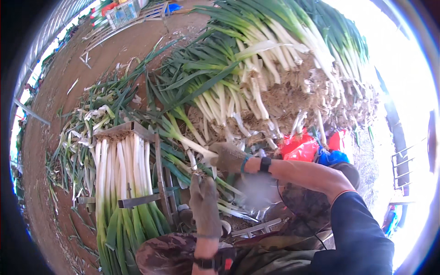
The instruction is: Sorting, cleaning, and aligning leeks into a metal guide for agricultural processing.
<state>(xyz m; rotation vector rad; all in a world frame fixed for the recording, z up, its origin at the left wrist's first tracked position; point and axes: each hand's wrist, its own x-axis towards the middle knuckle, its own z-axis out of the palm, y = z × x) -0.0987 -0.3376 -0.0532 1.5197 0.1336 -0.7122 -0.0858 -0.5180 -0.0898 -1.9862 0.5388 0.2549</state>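
My left hand [205,206], in a grey-brown work glove, is closed at the root end of a leek [192,158] whose white shank points up and away. My right hand [229,157], gloved the same way, has its fingers closed around the white end of another leek [198,146]. Its green leaves reach toward the far left. Exactly how the fingers grip is partly hidden. Left of my hands, a bundle of trimmed white leeks [120,162] lies in a metal rack [160,183], roots against its far plate [134,128] and leaves toward me.
A big heap of leeks with soil-covered roots [293,87] lies beyond my hands. Peeled leaves and scraps [91,123] cover the ground at the left. Red plastic bags [300,146] lie past my right forearm. A crate [123,16] stands far back.
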